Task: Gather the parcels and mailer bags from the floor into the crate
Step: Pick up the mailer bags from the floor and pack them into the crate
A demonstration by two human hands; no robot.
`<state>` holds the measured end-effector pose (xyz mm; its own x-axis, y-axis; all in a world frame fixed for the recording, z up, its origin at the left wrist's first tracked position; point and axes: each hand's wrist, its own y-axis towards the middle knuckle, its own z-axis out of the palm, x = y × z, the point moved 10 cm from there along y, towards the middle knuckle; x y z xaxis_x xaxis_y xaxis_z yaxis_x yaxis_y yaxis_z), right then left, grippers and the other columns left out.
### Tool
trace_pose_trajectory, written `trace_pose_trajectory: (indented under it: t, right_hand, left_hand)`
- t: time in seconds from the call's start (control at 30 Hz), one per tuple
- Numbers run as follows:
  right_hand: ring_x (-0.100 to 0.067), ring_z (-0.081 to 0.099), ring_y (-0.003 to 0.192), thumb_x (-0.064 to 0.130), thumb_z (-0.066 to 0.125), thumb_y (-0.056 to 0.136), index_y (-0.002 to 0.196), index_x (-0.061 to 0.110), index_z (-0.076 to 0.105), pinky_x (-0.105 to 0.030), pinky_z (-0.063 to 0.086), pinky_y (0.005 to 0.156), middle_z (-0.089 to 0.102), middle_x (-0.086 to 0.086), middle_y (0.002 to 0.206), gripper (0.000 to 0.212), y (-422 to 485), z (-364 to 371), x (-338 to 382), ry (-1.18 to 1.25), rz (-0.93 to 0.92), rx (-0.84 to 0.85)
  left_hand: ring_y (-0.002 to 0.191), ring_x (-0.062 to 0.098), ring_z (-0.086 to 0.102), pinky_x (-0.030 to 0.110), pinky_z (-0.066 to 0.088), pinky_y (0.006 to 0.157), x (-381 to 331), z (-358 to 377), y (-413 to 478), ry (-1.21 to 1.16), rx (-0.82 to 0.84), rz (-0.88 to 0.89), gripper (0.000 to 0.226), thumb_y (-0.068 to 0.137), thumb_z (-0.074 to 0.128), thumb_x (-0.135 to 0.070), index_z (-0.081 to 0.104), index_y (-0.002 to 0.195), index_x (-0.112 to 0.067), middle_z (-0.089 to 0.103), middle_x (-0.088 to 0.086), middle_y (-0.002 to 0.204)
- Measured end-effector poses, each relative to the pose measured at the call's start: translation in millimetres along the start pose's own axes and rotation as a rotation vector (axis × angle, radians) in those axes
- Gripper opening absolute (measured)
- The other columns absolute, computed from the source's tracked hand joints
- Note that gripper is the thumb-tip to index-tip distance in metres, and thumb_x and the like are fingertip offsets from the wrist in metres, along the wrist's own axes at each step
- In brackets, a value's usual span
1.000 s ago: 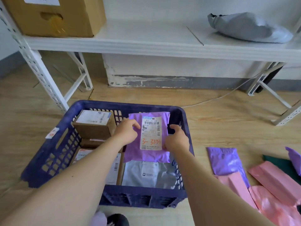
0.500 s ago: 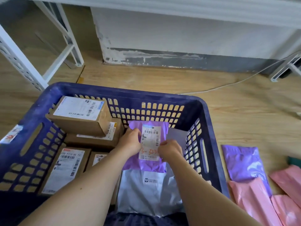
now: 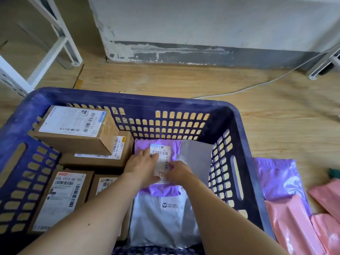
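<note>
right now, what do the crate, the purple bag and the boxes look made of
The crate: stiff moulded plastic, dull dark blue, with slotted walls. The purple bag: thin plastic film, likely, slightly shiny and creased, paper label on top. The boxes: brown cardboard, matte, with printed paper labels.

The crate point(image 3: 239, 124) is dark blue-violet, its walls a grid of slots. The purple mailer bag point(image 3: 163, 190) in it bears a white label point(image 3: 161, 153) with black barcodes and orange handwriting. The bag beneath point(image 3: 160, 223) is silver-grey. At 9 o'clock, brown cardboard boxes point(image 3: 73, 142) carry white labels. At 3 o'clock, on the pale wood-grain floor point(image 3: 276, 111), lie a glossy purple bag point(image 3: 277, 177) and pink bags point(image 3: 290, 229).
</note>
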<state>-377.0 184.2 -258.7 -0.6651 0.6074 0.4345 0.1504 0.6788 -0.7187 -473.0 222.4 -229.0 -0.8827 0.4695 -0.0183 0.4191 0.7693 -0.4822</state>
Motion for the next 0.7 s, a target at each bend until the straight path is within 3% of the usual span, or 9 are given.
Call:
trace_pose_trajectory:
  t: [0.13,0.3,0.37,0.53,0.7]
  right_hand:
    - [-0.029,0.057,0.11,0.013,0.044,0.089,0.128,0.012,0.051,-0.035,0.052,0.089,0.055,-0.012,0.124,0.039,0.5,4.3,3.0,-0.159,-0.015,0.024]
    - [-0.03,0.049,0.12,0.017,0.055,0.089,0.141,0.03,0.032,-0.04,0.046,0.094,0.04,-0.01,0.132,0.058,-6.0,9.1,-12.8,-0.378,0.025,0.052]
    - [-0.031,0.052,0.117,0.019,0.056,0.089,0.141,0.033,0.029,-0.041,0.047,0.092,0.04,-0.009,0.131,0.06,-11.1,6.6,-14.3,-0.371,0.0,0.045]
    - [-0.03,0.058,0.107,0.008,0.051,0.088,0.133,0.024,0.047,-0.04,0.052,0.09,0.048,-0.007,0.128,0.048,-26.7,-38.8,3.5,-0.247,-0.115,-0.158]
    - [-0.027,0.059,0.107,0.004,0.051,0.088,0.125,0.018,0.058,-0.037,0.053,0.09,0.056,-0.006,0.128,0.04,-58.6,-76.8,12.3,-0.115,-0.178,-0.297]
  left_hand:
    - [0.146,0.028,0.003,0.048,0.014,0.115,1.1,29.0,-3.4,0.129,0.172,-0.005,0.107,0.075,0.062,-0.062,-0.001,0.151,-0.02,-0.003,0.017,0.156]
    - [0.147,0.028,-0.008,0.054,0.006,0.115,1.1,39.6,-2.3,0.147,0.229,-0.03,0.111,0.078,0.064,-0.056,-0.012,0.15,-0.022,-0.017,0.016,0.156]
    - [0.147,0.028,-0.008,0.055,0.007,0.115,0.7,38.2,-3.3,0.153,0.223,-0.033,0.11,0.078,0.064,-0.056,-0.012,0.15,-0.021,-0.016,0.016,0.157]
    - [0.146,0.029,0.005,0.05,0.014,0.115,0.6,19.8,-4.2,0.111,0.163,-0.028,0.103,0.079,0.059,-0.06,-0.005,0.151,-0.021,-0.002,0.014,0.158]
    - [0.14,0.027,0.025,0.044,0.028,0.109,-11.5,-18.8,-13.4,0.039,-0.021,-0.006,0.079,0.087,0.055,-0.048,0.015,0.149,-0.02,0.019,0.009,0.154]
